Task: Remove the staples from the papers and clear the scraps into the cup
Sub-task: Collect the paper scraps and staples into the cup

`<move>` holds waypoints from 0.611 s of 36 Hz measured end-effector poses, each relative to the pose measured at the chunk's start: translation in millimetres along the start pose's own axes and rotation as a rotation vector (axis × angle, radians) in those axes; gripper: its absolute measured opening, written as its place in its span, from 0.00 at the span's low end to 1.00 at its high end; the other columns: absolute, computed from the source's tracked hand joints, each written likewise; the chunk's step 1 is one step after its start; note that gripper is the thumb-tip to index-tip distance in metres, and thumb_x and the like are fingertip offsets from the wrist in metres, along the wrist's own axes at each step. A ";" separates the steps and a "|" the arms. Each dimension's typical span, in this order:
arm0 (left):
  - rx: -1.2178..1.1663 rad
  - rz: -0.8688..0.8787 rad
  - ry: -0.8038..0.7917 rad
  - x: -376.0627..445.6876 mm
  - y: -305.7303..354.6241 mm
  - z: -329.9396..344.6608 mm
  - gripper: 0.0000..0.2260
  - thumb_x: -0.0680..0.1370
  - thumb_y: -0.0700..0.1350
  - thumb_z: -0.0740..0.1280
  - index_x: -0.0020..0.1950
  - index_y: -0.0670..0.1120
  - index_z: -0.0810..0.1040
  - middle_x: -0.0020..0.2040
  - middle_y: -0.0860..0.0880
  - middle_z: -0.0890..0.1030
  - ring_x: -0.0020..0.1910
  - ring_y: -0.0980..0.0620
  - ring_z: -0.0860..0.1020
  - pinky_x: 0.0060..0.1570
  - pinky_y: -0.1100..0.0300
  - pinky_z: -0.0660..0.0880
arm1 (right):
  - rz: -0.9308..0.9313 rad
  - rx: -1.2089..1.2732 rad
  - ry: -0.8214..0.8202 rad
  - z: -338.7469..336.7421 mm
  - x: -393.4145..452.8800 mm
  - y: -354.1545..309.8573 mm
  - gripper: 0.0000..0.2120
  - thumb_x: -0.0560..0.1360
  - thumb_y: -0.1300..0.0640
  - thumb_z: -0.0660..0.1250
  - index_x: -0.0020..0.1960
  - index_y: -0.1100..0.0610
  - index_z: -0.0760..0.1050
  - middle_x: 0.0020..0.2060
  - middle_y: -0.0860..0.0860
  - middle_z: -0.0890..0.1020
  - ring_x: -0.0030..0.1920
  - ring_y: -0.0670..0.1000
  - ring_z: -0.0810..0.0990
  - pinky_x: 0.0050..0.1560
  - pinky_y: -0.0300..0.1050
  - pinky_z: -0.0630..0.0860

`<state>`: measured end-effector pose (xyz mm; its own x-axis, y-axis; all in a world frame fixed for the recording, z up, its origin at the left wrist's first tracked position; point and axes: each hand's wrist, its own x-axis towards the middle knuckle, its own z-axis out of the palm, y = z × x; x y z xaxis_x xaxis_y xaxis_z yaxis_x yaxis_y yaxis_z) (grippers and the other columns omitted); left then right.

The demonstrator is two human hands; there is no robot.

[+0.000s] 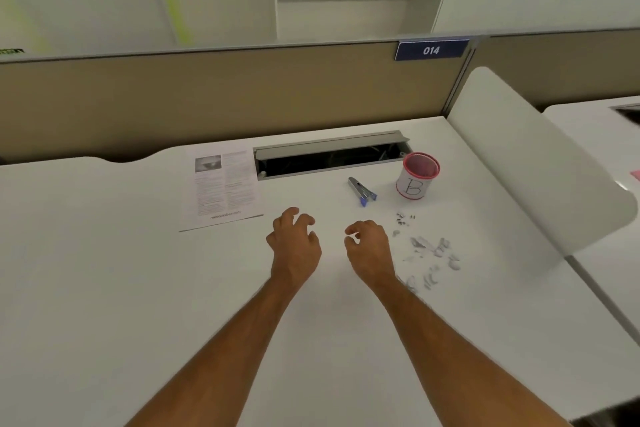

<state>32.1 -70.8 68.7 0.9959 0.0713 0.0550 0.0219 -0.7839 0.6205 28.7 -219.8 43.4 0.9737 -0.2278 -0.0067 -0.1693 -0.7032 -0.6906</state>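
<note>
In the head view, a white desk (138,288) fills the lower part of the picture. Both forearms reach forward over it, and the two hands are side by side near the middle, a little apart from each other. The left hand (296,243) has its fingers spread and loosely curled, and it holds nothing. The right hand (370,248) also has its fingers loosely curled, with thumb and forefinger near each other; I see nothing between them.

The papers (225,189) lie flat to the far left of the hands, beside an open cable slot (329,159) in the desk. The staple remover (362,190), silver with a blue end, lies beyond the right hand. The cup (417,179) stands upright just right of it, red inside, with a white label showing the letter B. The scraps (427,250) are scattered on the desk right of the right hand, in front of the cup. A blue sign (431,50) on the partition reads 014.
</note>
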 end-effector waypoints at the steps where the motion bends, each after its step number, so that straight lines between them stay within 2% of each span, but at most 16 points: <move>1: 0.002 0.005 -0.008 -0.5 2.5 0.4 0.12 0.79 0.43 0.66 0.62 0.48 0.78 0.74 0.48 0.67 0.73 0.48 0.65 0.69 0.51 0.61 | 0.008 0.000 -0.002 -2.0 0.4 1.5 0.10 0.78 0.61 0.65 0.58 0.57 0.80 0.58 0.51 0.80 0.60 0.51 0.75 0.61 0.45 0.75; 8: 0.037 0.076 -0.101 -11.2 18.3 10.4 0.11 0.80 0.43 0.65 0.62 0.48 0.77 0.71 0.49 0.70 0.70 0.48 0.67 0.67 0.50 0.65 | 0.041 0.025 -0.025 -19.6 -10.3 23.7 0.11 0.77 0.61 0.66 0.57 0.56 0.80 0.57 0.50 0.81 0.58 0.52 0.78 0.61 0.49 0.76; 13: 0.003 0.104 -0.210 -14.5 28.1 22.4 0.12 0.79 0.42 0.65 0.63 0.46 0.76 0.68 0.48 0.73 0.67 0.48 0.69 0.66 0.51 0.67 | 0.111 0.078 0.050 -42.2 -9.7 49.4 0.13 0.75 0.65 0.65 0.57 0.58 0.81 0.56 0.52 0.82 0.57 0.54 0.79 0.61 0.50 0.76; 17: -0.052 0.113 -0.282 -18.6 39.1 46.3 0.14 0.78 0.40 0.65 0.63 0.45 0.76 0.66 0.47 0.74 0.66 0.47 0.70 0.66 0.51 0.70 | 0.177 0.077 0.098 -68.0 -5.8 79.9 0.14 0.74 0.66 0.64 0.57 0.59 0.81 0.56 0.54 0.83 0.56 0.53 0.81 0.58 0.46 0.76; 20: -0.060 0.128 -0.342 -17.2 51.4 62.7 0.16 0.78 0.39 0.65 0.66 0.44 0.76 0.67 0.46 0.74 0.67 0.47 0.71 0.66 0.55 0.70 | 0.208 0.049 0.119 -86.5 2.1 100.2 0.14 0.75 0.65 0.65 0.58 0.59 0.82 0.56 0.54 0.83 0.56 0.53 0.81 0.54 0.38 0.71; 22: -0.070 0.131 -0.374 -14.9 59.3 74.5 0.17 0.78 0.39 0.66 0.67 0.45 0.76 0.68 0.46 0.74 0.66 0.47 0.73 0.67 0.56 0.70 | 0.231 0.039 0.132 -96.7 8.0 112.5 0.13 0.75 0.64 0.65 0.57 0.58 0.82 0.56 0.55 0.83 0.56 0.54 0.81 0.54 0.38 0.70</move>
<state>25.0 -164.2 46.4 0.9531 -0.2665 -0.1433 -0.1008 -0.7262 0.6800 2.7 -365.9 35.6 0.8810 -0.4671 -0.0750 -0.3764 -0.5963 -0.7091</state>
